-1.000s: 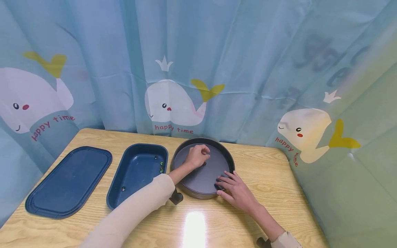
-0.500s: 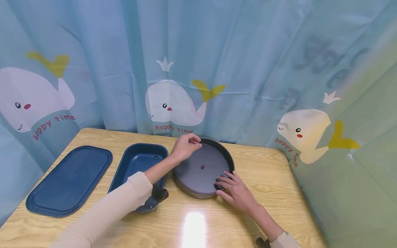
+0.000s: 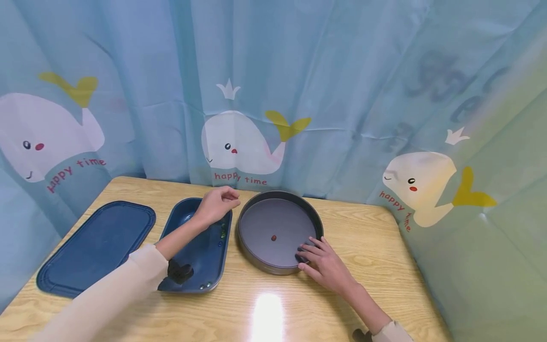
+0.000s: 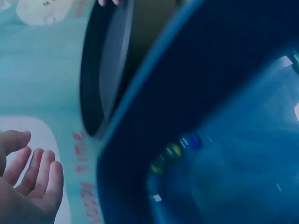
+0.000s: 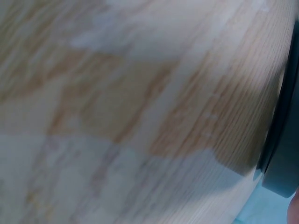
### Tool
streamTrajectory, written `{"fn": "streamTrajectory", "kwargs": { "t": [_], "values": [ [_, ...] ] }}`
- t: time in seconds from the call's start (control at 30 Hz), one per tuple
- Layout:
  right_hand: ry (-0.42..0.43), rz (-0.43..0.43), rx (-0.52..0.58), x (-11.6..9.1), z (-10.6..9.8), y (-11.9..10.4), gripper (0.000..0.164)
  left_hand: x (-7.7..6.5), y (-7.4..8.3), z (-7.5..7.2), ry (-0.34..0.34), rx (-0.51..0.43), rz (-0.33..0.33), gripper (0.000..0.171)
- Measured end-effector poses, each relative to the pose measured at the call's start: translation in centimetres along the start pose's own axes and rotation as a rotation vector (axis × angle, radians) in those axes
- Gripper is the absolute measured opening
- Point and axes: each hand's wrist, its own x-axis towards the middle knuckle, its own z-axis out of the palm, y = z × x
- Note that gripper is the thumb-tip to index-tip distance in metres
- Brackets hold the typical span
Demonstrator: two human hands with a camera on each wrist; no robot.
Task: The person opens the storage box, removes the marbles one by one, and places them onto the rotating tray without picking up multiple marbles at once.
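Your left hand (image 3: 218, 205) is above the far right corner of the blue tub (image 3: 200, 247), its fingertips reaching over the gap towards the round pan (image 3: 279, 213). Its grip is slack and fairly narrow: fingers loosely bent, thumb near the forefinger, palm and fingertips bare in the left wrist view. Your right hand (image 3: 325, 263) is at the pan's near right rim, fingers spread over the inside and thumb at the near outer side; whether it grips the wall you cannot tell, as the right wrist view catches little of the hand beside the pan. One red-brown ball (image 3: 274, 238) lies on the pan floor, a little nearside of the middle. Green marbles (image 3: 223, 231) sit against the tub's right wall, a blue marble (image 4: 194, 141) just beside them; two clear marbles (image 3: 205, 286) lie in the near right corner. The pan stands near the far edge of the wooden table (image 3: 363, 247), tub left of it, flat blue lid (image 3: 100, 247) towards the left edge.
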Motion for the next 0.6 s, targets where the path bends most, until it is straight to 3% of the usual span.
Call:
{"fn": "streamTrajectory", "kwargs": {
  "t": [0.2,0.37,0.6],
  "values": [
    [-0.002,0.003,-0.005,0.0,0.0,-0.2,0.035,-0.4,-2.7,-1.6,-0.016,0.042,-0.018,0.025],
    [-0.010,0.006,-0.002,0.0,-0.2,-0.3,0.035,-0.3,-4.8,-2.5,-0.030,0.044,-0.071,0.026],
    [-0.003,-0.003,-0.001,0.1,-0.2,-0.3,0.034,-0.1,-5.7,-2.8,-0.062,0.056,-0.091,0.027]
  ]
}}
